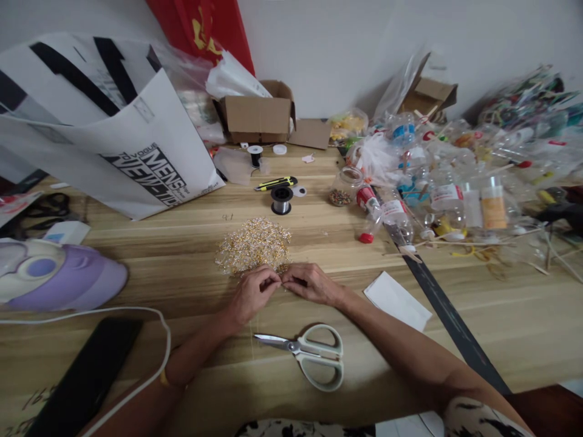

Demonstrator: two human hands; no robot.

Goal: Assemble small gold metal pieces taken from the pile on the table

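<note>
My left hand [252, 292] and my right hand [310, 283] meet fingertip to fingertip on the wooden table [182, 261], both pinched closed at the near edge of a glittering gold-and-silver beaded wire piece [254, 245]. What sits between the fingertips is too small to make out; it seems part of that beaded piece. White-handled scissors [310, 352] lie closed just in front of my hands. A spool of thin wire [281, 199] stands beyond the beaded piece, with a yellow-and-black utility knife [276, 182] behind it.
A large white printed bag [113, 121] leans at left, a purple-and-white toy-like object [54, 276] and black flat item [86, 376] at near left with a white cable [136, 312]. A cardboard box [259, 114], bead jar [342, 187], many plastic bottles [437, 194], white paper [397, 300].
</note>
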